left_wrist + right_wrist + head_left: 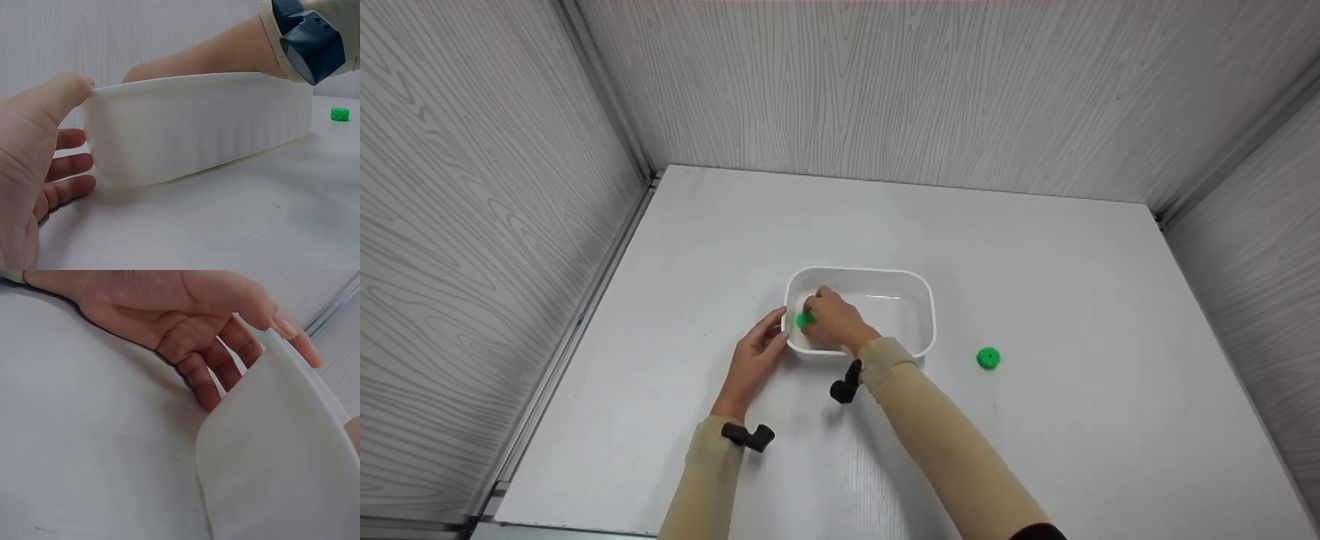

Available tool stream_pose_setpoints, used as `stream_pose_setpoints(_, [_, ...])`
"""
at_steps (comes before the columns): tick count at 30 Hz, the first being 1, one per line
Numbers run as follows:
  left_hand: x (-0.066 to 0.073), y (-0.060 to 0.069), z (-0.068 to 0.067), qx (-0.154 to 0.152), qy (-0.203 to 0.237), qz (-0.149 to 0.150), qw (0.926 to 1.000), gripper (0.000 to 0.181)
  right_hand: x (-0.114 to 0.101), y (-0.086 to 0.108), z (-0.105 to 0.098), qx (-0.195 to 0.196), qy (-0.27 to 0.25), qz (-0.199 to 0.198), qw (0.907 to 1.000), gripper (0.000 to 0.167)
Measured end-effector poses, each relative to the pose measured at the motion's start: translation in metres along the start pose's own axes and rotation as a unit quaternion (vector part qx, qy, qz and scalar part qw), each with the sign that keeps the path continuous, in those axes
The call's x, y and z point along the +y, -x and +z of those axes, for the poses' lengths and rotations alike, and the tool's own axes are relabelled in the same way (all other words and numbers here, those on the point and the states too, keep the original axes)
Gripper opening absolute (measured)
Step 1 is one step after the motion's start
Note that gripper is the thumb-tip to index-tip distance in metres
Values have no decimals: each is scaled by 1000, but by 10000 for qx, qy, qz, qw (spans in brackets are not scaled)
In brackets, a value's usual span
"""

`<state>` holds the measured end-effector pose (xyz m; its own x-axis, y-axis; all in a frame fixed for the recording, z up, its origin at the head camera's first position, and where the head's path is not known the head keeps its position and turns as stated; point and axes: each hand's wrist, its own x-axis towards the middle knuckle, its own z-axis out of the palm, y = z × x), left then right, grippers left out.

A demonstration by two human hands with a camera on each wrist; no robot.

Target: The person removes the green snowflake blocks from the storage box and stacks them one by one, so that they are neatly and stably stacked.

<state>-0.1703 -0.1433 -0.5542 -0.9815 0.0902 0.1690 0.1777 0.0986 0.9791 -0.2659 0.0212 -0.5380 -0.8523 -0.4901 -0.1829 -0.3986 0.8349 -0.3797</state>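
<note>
A white plastic box [927,300] with rounded corners sits mid-table. My left hand [755,358] holds its left end, thumb at the rim and fingers against the outer wall; the left wrist view shows this hand [34,152] close up. Inside the box, my right hand [836,319] pinches a small green piece [805,319] near the left end; its fingers partly cover it. A round green disc [988,358] with a notched edge and small holes lies flat on the table, right of the box. The right wrist view mostly shows the left hand [185,332] at the box wall [270,439].
The white tabletop [1080,420] spreads around the box. Grey wood-grain panels [870,90] stand at the back and both sides. My right forearm [952,442] crosses over the box's near rim. Each wrist carries a black camera mount [846,382].
</note>
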Motion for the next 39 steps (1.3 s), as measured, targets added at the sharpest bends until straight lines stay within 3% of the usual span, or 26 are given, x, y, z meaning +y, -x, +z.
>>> stream_pose_setpoints(10, [-4,-1,1,73,-6,35,10000,46,-2,8,-12,77,-263,74,9996,35])
stream_pose_setpoints(16, [0,-1,1,-25,285,100,9995,46,3,13,-15,451,-302,-165,9984,37])
stream_pose_setpoints(27, [0,-2,0,-33,126,91,9999,46,7,37,-21,791,-716,-509,9930,36])
stream_pose_setpoints(34, [-26,-7,-1,89,179,-12,9998,47,13,52,-22,1244,-899,-705,9856,34])
stream_pose_setpoints(39, [-31,-7,1,194,160,23,9997,49,18,63,-21,1643,-972,-886,9776,30])
